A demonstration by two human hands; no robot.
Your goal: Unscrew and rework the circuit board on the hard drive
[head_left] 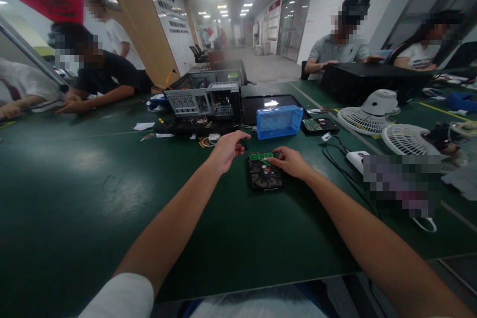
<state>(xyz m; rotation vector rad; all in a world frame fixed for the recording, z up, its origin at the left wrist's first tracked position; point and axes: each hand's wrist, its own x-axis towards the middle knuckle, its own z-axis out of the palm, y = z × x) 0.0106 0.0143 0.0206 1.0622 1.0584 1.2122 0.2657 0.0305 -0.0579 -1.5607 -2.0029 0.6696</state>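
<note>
A hard drive [266, 178] lies on the green table with its dark underside up. At its far end is a green circuit board [261, 157], part of which sits askew. My right hand [291, 162] has thumb and fingertips closed on the board's right side. Just left of the drive, my left hand [228, 151] is raised above the table, index finger stretched out and the other fingers bent. A gap shows between its fingertips, and I make out nothing held there. Beyond the drive stands a blue plastic bin [279, 123], tipped on its side.
An opened computer case [204, 102] stands behind my left hand. Right of the bin lies another drive [319, 125] with an exposed board. White fan parts [367, 118], a power strip [357, 160] and cables are on the right. Several people sit or stand around, one behind a black case [372, 82].
</note>
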